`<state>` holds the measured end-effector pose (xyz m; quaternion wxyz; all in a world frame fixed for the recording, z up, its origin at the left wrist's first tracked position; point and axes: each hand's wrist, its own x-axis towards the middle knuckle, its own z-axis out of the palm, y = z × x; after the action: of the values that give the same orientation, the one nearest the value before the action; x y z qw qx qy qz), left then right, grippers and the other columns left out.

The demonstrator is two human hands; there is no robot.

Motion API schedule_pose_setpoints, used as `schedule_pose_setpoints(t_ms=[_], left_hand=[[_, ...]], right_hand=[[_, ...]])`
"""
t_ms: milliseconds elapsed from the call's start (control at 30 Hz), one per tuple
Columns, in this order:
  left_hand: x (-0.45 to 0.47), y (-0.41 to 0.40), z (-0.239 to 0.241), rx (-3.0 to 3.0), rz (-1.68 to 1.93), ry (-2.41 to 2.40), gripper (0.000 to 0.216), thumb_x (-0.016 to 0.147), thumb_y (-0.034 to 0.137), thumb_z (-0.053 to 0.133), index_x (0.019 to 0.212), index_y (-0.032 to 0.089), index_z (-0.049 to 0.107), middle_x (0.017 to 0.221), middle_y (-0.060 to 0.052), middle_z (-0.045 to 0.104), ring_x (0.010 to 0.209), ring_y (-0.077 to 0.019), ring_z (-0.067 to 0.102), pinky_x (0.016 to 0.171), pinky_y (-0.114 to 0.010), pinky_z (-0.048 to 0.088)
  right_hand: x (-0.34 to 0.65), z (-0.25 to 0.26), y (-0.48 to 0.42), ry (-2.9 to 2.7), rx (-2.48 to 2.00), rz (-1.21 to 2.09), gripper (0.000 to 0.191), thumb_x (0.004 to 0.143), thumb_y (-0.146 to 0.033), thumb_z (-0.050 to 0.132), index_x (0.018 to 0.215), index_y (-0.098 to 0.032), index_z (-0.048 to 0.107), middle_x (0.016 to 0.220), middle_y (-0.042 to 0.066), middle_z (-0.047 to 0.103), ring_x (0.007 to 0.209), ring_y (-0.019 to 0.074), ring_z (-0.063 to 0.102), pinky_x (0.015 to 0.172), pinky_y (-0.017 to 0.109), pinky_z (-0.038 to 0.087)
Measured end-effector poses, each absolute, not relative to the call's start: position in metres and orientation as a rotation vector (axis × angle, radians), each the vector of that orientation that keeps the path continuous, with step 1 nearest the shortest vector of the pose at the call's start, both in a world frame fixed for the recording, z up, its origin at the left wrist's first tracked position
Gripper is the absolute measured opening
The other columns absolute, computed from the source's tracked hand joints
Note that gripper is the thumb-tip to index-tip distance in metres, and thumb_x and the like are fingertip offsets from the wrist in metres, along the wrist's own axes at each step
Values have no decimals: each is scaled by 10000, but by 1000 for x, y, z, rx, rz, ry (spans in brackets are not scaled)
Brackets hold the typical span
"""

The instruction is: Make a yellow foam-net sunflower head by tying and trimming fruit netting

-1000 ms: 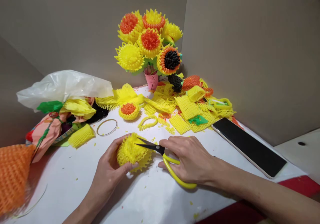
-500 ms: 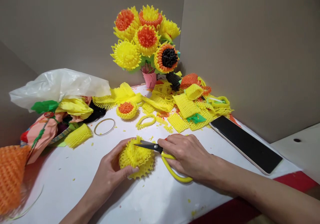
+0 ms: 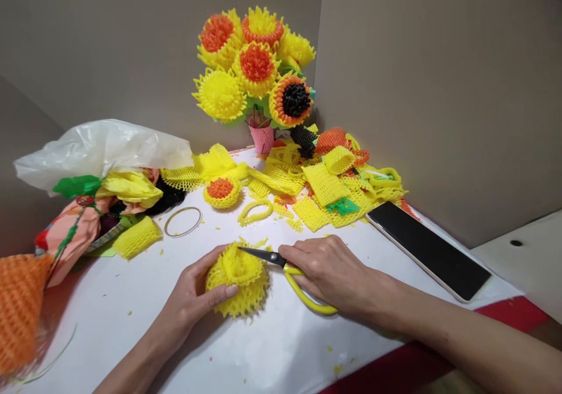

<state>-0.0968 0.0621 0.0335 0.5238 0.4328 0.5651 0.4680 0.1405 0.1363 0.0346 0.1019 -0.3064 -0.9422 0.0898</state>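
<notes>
My left hand is closed around the left side of a yellow foam-net flower, thumb on its near side. The flower rests low over the white tabletop, with a cup-like inner layer above a frilled outer ring. My right hand grips a pair of scissors with yellow handles and dark blades. The blades point left, and their tips lie at the upper rim of the inner layer. From this angle the blades look closed or nearly so. Several small yellow clippings dot the sheet around.
At the back stands a pink pot of foam-net flowers. Yellow net scraps and a small orange-centred flower lie before it. A phone is at right, a bangle at left, near a plastic bag.
The flower has tipped and turned slightly in my left hand, showing more of its outer ring. The scissors stay at its upper rim. The whole view has shifted a little.
</notes>
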Motion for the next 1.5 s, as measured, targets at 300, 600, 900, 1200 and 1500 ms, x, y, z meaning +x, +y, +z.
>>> schedule_pose_setpoints(t_ms=[300, 600, 900, 1200, 1500], left_hand=[[-97, 62, 38, 1011, 1180, 1326, 539, 698, 379, 815, 1174, 229, 612, 1104, -56, 710, 982, -271, 662, 775, -275, 524], [-106, 57, 44, 772, 1281, 1222, 561, 649, 368, 825, 1172, 231, 672, 1200, -78, 707, 1119, -347, 639, 796, -305, 544], [-125, 60, 33, 717, 1206, 1004, 464, 683, 345, 727, 1129, 219, 700, 1049, -80, 747, 939, -323, 706, 757, -341, 579], [-117, 61, 38, 800, 1073, 896, 536, 693, 404, 667, 1166, 153, 703, 1118, -136, 727, 990, -327, 676, 865, -360, 545], [-112, 61, 42, 770, 1045, 877, 449, 712, 378, 652, 1092, 165, 761, 998, -111, 750, 893, -288, 694, 822, -330, 556]], right_hand=[[135, 38, 146, -2566, -1042, 735, 90, 866, -255, 646, 894, -195, 706, 699, 8, 682, 595, 128, 540, 564, 239, 283], [138, 43, 152, -2479, -1053, 871, 361, 771, -468, 768, 1022, -230, 663, 705, -53, 574, 606, 120, 464, 572, 226, 298], [138, 49, 145, -2563, -887, 831, 467, 739, -538, 795, 1050, -230, 634, 735, -50, 561, 634, 125, 478, 618, 238, 323], [138, 41, 139, -2639, -796, 718, 472, 779, -569, 745, 1081, -227, 628, 890, 12, 662, 762, 181, 589, 667, 270, 371], [139, 31, 138, -2659, -680, 615, 335, 878, -449, 673, 1106, -205, 648, 893, 28, 681, 790, 182, 626, 628, 263, 361]])
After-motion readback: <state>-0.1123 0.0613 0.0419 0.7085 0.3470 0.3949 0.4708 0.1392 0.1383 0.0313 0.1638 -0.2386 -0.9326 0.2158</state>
